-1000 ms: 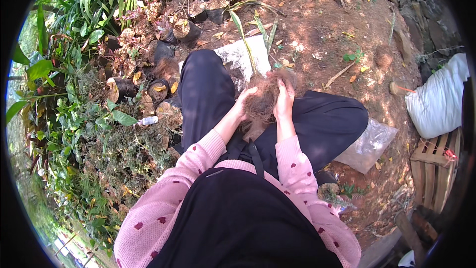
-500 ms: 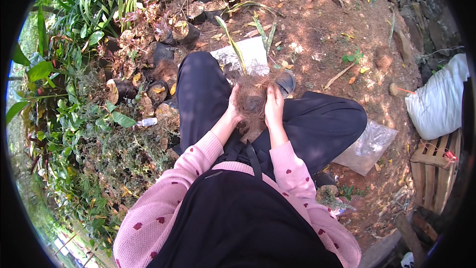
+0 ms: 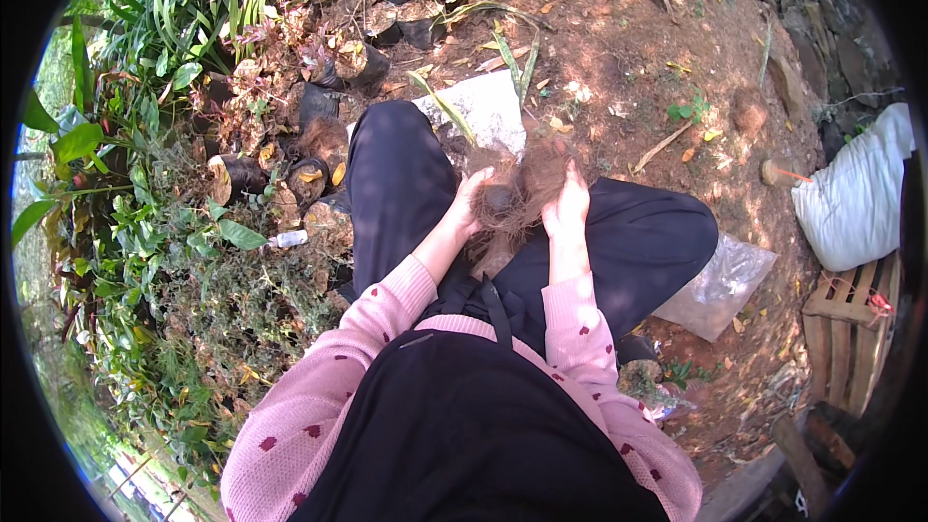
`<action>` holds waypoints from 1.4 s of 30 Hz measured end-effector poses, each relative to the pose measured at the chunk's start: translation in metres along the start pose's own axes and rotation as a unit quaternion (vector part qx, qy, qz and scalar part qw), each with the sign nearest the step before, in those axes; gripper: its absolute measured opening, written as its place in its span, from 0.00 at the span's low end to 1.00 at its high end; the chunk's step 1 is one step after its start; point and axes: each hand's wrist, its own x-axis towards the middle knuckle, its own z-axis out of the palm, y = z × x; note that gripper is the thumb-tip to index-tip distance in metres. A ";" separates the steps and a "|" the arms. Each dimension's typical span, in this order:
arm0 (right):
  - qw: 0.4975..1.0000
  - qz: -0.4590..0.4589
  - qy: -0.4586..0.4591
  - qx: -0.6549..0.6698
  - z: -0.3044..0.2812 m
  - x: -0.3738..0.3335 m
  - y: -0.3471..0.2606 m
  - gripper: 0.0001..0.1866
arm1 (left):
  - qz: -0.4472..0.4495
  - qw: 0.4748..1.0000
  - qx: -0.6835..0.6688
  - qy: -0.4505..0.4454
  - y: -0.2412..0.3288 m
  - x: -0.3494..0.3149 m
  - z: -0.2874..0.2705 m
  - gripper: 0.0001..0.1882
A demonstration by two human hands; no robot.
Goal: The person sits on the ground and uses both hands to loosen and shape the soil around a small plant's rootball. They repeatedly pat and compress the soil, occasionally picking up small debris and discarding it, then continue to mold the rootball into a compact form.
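A shaggy wad of brown coconut fibre (image 3: 544, 172) spans the gap between my hands above my crossed legs. My left hand (image 3: 468, 203) is closed on the wad's left part, where a dark round lump (image 3: 499, 198) sits among the strands. My right hand (image 3: 570, 201) grips the right part, its fingers partly hidden by the fibre. Just beyond the wad, a long yellow-edged leaf (image 3: 447, 112) slants over a pale sheet (image 3: 488, 101) on the ground. Another pair of upright leaves (image 3: 522, 70) stands at the sheet's far edge.
Potted plants in black bags (image 3: 362, 63) and dense greenery crowd the left. On the right lie a clear plastic bag (image 3: 720, 290), a stuffed white sack (image 3: 858, 188) and a wooden crate (image 3: 851, 329). A ball of fibre (image 3: 748, 116) rests on the soil.
My right hand has moved right, drawing its part of the fibre away from the left part. The nearer long leaf now leans further left. My left hand has shifted slightly.
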 end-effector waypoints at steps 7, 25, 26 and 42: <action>0.986 -0.025 -0.050 -0.156 0.009 -0.010 0.037 0.21 | 0.080 0.988 0.112 0.070 -0.007 0.005 0.001 0.31; 0.974 0.002 -0.048 -0.223 0.016 0.014 0.012 0.20 | 0.031 0.988 0.149 0.028 0.008 -0.005 0.001 0.29; 0.954 -0.046 0.005 -0.297 0.015 0.018 0.014 0.21 | 0.018 0.986 0.166 0.024 0.008 -0.004 -0.002 0.29; 0.730 -0.225 -0.218 -0.608 0.035 -0.010 0.027 0.16 | -0.029 0.998 -0.020 0.055 -0.002 -0.004 -0.030 0.19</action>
